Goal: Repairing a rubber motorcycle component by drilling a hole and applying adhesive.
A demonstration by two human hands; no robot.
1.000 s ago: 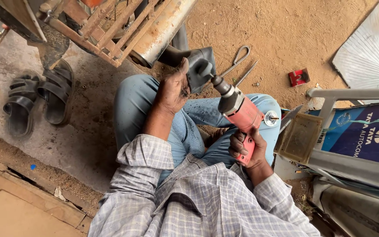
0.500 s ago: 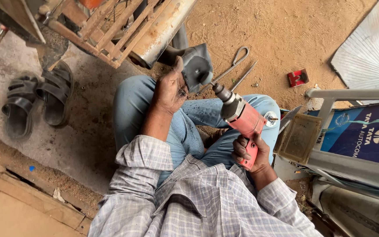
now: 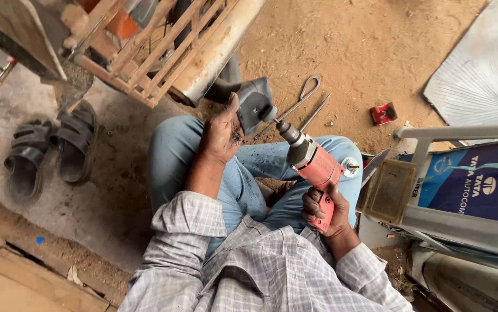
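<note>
Right hand (image 3: pixel 324 211) wrapped around pistol grip of red power drill (image 3: pixel 313 167), fingers clamped on handle. Drill tip set against grey metal part (image 3: pixel 254 103), above knees in blue jeans.

Left hand (image 3: pixel 221 134) braces part, fingers closed on its near edge, thumb up.

Drill: likely dense, nose-heavy, rigid; grip at handle is right, hold firm against twist.

Part: stiff sheet metal, edges probably sharp, surface looks oily, may slip; hold by thick edge, clear of bit.

Metal rods (image 3: pixel 302 103) lie on sandy floor (image 3: pixel 376 52) just beyond.
</note>
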